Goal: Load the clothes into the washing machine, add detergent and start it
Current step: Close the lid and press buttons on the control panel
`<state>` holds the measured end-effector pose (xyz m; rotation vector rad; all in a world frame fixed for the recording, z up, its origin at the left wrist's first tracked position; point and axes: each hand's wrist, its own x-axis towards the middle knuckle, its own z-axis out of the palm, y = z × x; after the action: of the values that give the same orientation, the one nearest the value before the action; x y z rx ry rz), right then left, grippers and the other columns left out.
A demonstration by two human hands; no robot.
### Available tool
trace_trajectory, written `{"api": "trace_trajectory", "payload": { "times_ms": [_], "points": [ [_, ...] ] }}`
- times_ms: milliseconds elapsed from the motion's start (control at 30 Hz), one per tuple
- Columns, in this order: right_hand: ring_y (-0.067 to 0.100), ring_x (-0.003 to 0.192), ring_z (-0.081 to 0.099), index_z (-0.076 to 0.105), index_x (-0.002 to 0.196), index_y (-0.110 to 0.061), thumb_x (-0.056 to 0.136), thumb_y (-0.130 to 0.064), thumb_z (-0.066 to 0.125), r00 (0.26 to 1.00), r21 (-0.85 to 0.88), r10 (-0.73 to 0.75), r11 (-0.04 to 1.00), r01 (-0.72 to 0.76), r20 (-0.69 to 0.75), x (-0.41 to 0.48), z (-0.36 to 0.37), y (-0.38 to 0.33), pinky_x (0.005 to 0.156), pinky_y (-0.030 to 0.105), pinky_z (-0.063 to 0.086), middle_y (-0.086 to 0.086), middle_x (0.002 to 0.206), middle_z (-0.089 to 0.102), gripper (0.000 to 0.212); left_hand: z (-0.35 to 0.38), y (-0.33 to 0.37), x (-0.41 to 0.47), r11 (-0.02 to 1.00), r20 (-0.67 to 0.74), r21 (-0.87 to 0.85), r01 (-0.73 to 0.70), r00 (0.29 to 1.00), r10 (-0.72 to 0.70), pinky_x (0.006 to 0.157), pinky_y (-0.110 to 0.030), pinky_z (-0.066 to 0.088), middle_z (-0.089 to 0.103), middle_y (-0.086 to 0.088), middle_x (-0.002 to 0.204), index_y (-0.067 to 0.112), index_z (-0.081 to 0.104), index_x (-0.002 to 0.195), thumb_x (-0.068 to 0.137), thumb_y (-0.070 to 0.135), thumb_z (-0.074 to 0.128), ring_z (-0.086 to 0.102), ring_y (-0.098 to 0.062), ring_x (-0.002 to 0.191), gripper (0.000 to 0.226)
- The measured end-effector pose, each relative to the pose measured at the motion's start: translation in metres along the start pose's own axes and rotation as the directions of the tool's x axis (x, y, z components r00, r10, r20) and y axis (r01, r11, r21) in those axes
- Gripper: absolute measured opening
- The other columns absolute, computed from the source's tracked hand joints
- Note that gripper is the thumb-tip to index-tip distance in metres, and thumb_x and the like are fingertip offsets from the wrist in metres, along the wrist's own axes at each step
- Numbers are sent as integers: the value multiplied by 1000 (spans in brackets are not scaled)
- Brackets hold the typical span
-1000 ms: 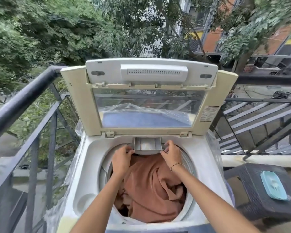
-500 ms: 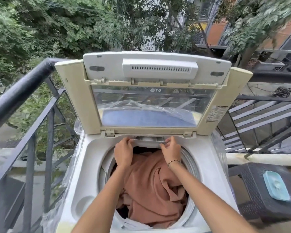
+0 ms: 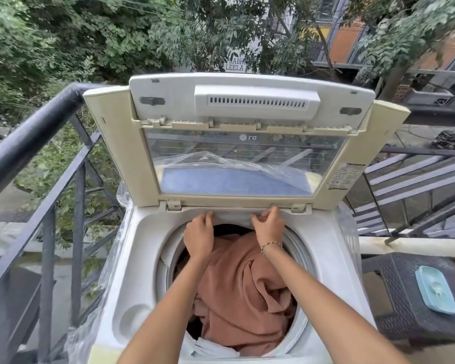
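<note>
A top-loading washing machine (image 3: 142, 258) on a balcony, lid raised, rust-coloured clothes (image 3: 242, 290) heaped in its drum. The detergent drawer, pulled out a second ago, is now pushed flush into the back rim – both the left hand (image 3: 199, 236) and right hand (image 3: 268, 225) press curled fingers there (gripping nothing). Detergent seems done; starting remains.

Dark woven stool (image 3: 415, 306) at right, light blue lid (image 3: 435, 289) flat on its top, washing machine (image 3: 132, 271) beside it
</note>
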<state>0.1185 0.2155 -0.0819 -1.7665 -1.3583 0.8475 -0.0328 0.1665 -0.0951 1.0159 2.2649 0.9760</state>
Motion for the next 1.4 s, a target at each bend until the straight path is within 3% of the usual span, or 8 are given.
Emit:
{"api": "trace_trajectory", "payload": {
  "times_ms": [333, 567, 700, 833, 900, 1000, 1167, 1400],
  "points": [
    [27, 82, 65, 61, 86, -7, 80, -5, 61, 991, -213, -36, 975, 64, 131, 2, -25, -7, 69, 27, 44, 9, 83, 70, 7, -21, 28, -13, 993, 38, 36, -114, 993, 112, 71, -39, 51, 70, -3, 74, 15, 65, 75, 95, 46, 35, 63, -27, 79, 48],
    [17, 111, 61, 60, 121, -14, 85, -3, 54, 907, -222, -317, 897, 382, 276, -6, -75, -38, 102, 32, 45, 2, 117, 67, 38, -64, 89, -37, 935, -141, -96, -342, 934, 327, 71, -31, 46, 65, 3, 96, 21, 63, 96, 96, 37, 48, 64, -14, 87, 23],
    [20, 111, 58, 61, 119, -14, 87, -12, 59, 774, -301, -606, 714, 632, 186, -9, -106, -79, 100, 32, 44, 3, 117, 66, 33, -95, 129, -44, 786, -281, -79, -613, 770, 573, 76, -33, 50, 62, 6, 96, 18, 64, 97, 96, 29, 51, 56, -12, 90, 17],
    [21, 101, 62, 64, 109, -11, 85, -7, 60, 542, -373, -840, 504, 779, -4, -14, -132, -128, 94, 21, 38, 4, 104, 67, 24, -127, 171, -45, 561, -406, 139, -816, 470, 784, 85, -27, 44, 63, -2, 99, 12, 65, 99, 93, 21, 54, 55, -18, 95, 16],
    [19, 97, 61, 64, 106, -9, 86, -5, 58, 420, -433, -907, 387, 814, -21, -15, -143, -151, 94, 23, 43, 4, 100, 66, 20, -137, 186, -40, 520, -402, 246, -818, 401, 823, 95, -30, 43, 61, -4, 111, 12, 63, 107, 93, 23, 53, 54, -20, 106, 21],
    [20, 97, 58, 62, 106, -7, 87, -3, 55, 317, -501, -948, 267, 823, 15, -14, -154, -182, 92, 26, 48, 6, 100, 63, 21, -145, 205, -30, 498, -301, 367, -786, 406, 863, 115, -38, 30, 46, -6, 140, 13, 51, 128, 95, 32, 47, 38, -22, 135, 38],
    [22, 106, 56, 60, 117, -2, 88, -2, 54, 343, -536, -939, 293, 792, -6, -1, -159, -215, 97, 28, 47, 10, 113, 62, 29, -153, 225, -11, 511, -182, 401, -761, 480, 858, 122, -42, 8, 28, -2, 156, 15, 34, 146, 101, 38, 35, 15, -17, 148, 52],
    [22, 99, 58, 61, 112, -1, 94, -9, 48, 393, -556, -918, 301, 775, 51, 16, -156, -238, 91, 29, 50, 11, 108, 63, 24, -162, 240, 16, 535, -45, 479, -696, 589, 807, 117, -55, 1, 50, -2, 141, 15, 47, 135, 101, 47, 24, 37, -18, 138, 52]
  ]
}}
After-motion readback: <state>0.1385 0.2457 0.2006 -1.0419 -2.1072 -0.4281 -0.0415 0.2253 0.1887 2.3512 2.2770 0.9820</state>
